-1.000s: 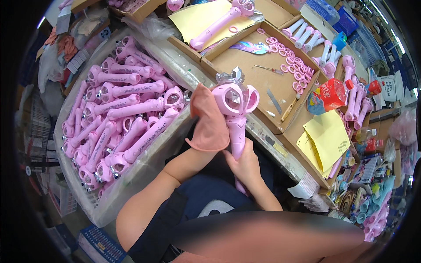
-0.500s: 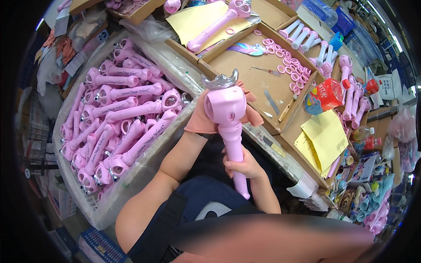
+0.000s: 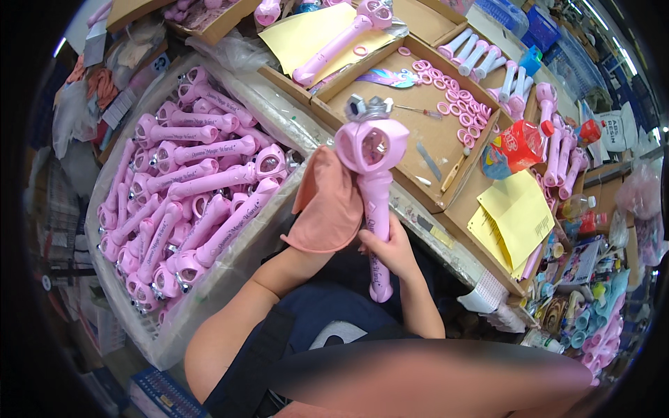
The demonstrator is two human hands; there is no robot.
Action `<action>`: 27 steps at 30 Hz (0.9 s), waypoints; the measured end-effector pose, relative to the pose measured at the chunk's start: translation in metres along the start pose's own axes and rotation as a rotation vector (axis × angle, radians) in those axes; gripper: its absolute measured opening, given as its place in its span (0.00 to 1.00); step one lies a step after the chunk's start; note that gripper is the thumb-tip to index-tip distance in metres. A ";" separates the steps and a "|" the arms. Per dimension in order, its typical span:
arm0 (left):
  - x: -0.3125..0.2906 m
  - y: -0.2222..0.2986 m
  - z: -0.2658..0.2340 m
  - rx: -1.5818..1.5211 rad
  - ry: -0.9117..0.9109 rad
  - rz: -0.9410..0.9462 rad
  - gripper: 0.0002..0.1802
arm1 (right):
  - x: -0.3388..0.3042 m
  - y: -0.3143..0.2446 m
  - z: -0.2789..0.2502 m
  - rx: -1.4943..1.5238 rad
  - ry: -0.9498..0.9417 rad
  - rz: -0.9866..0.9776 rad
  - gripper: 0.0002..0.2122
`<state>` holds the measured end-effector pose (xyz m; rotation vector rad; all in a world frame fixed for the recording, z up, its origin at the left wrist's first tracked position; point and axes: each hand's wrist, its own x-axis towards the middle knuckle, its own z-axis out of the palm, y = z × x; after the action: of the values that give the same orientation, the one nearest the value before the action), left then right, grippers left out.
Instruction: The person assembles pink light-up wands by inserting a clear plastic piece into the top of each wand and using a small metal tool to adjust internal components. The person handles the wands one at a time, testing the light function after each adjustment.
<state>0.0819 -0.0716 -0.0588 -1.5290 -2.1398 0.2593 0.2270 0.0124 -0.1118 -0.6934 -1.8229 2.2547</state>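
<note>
Pink wand (image 3: 377, 194): crown end up, handle passing through right hand (image 3: 397, 249). Right grip closed round handle, thumb across front; other fingers mostly hidden behind. Silver crown (image 3: 369, 109) well above grip, handle's end just below. Left of grip: salmon cloth (image 3: 326, 205) covering left hand, close by wand head (contact hard to judge); can't tell how far open. Farther left: plastic-lined crate (image 3: 202, 312) of similar wands (image 3: 209, 150). Beyond grip: cardboard tray (image 3: 417, 134).

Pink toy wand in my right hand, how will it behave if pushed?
The pink toy wand would probably feel stiff: its shaft looks like hard plastic. Its head, wider than the shaft, might make it roll unevenly. Jutting points on the silver crown could snap.
</note>
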 end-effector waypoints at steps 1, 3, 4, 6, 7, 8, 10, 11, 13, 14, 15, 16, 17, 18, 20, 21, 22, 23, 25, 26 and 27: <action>-0.001 0.003 -0.004 -0.041 -0.143 0.042 0.32 | 0.002 -0.004 0.004 0.038 0.026 -0.010 0.23; 0.004 0.006 -0.005 -0.203 0.089 -0.108 0.26 | 0.005 -0.011 0.009 0.112 0.048 -0.062 0.23; 0.007 0.005 -0.005 -0.739 0.249 -0.240 0.25 | 0.007 -0.014 0.010 0.231 0.044 -0.056 0.22; 0.013 0.003 -0.003 -1.375 0.320 -0.335 0.23 | 0.009 -0.019 0.005 0.273 0.059 0.005 0.21; 0.014 0.002 -0.004 -1.482 0.292 -0.346 0.22 | 0.009 -0.021 0.002 0.316 0.062 0.016 0.21; 0.015 0.001 -0.005 -1.589 0.259 -0.354 0.21 | 0.008 -0.022 -0.003 0.274 0.066 0.026 0.20; 0.014 0.000 -0.008 -1.801 0.188 -0.372 0.20 | 0.006 -0.022 -0.009 0.397 -0.041 0.026 0.20; 0.013 0.000 -0.011 -1.907 0.150 -0.379 0.20 | 0.005 -0.022 -0.012 0.476 -0.087 0.002 0.20; 0.015 0.000 -0.015 -2.314 0.098 -0.438 0.26 | 0.003 -0.020 -0.013 0.399 -0.091 -0.023 0.22; 0.018 0.000 -0.017 -2.616 0.080 -0.491 0.32 | 0.003 -0.019 -0.012 0.399 -0.117 -0.048 0.22; 0.021 0.000 -0.018 -2.917 -0.004 -0.660 0.38 | 0.003 -0.018 -0.012 0.413 -0.147 -0.085 0.22; 0.023 -0.003 -0.019 -2.491 0.026 -0.448 0.33 | 0.003 -0.018 -0.011 0.422 -0.151 -0.086 0.24; 0.027 -0.003 -0.020 -2.057 0.017 -0.386 0.29 | 0.003 -0.018 -0.010 0.411 -0.144 -0.070 0.25; 0.028 -0.008 -0.020 -1.596 -0.101 -0.283 0.26 | 0.004 -0.019 -0.008 0.418 -0.133 -0.069 0.27; 0.030 -0.010 -0.018 -1.160 -0.150 -0.194 0.21 | 0.005 -0.022 -0.006 0.416 -0.128 -0.080 0.28; 0.031 -0.008 -0.017 -1.189 -0.103 -0.207 0.18 | 0.004 -0.024 -0.005 0.409 -0.133 -0.089 0.28; 0.030 -0.007 -0.014 -1.305 -0.025 -0.192 0.17 | 0.003 -0.025 -0.004 0.403 -0.138 -0.098 0.28; 0.029 -0.003 -0.010 -1.379 0.056 -0.223 0.16 | 0.002 -0.026 -0.003 0.397 -0.151 -0.091 0.29; 0.023 0.004 0.000 -1.725 0.283 -0.169 0.19 | -0.001 -0.026 -0.001 0.387 -0.177 -0.075 0.31; 0.019 0.008 0.006 -1.824 0.271 -0.121 0.21 | -0.002 -0.024 -0.001 0.362 -0.166 -0.075 0.30; 0.016 0.013 0.013 -1.820 0.314 -0.101 0.24 | -0.003 -0.021 0.000 0.335 -0.154 -0.076 0.30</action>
<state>0.0825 -0.0507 -0.0707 -1.8183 -1.9185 -2.3039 0.2263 0.0166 -0.0915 -0.3957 -1.4440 2.5343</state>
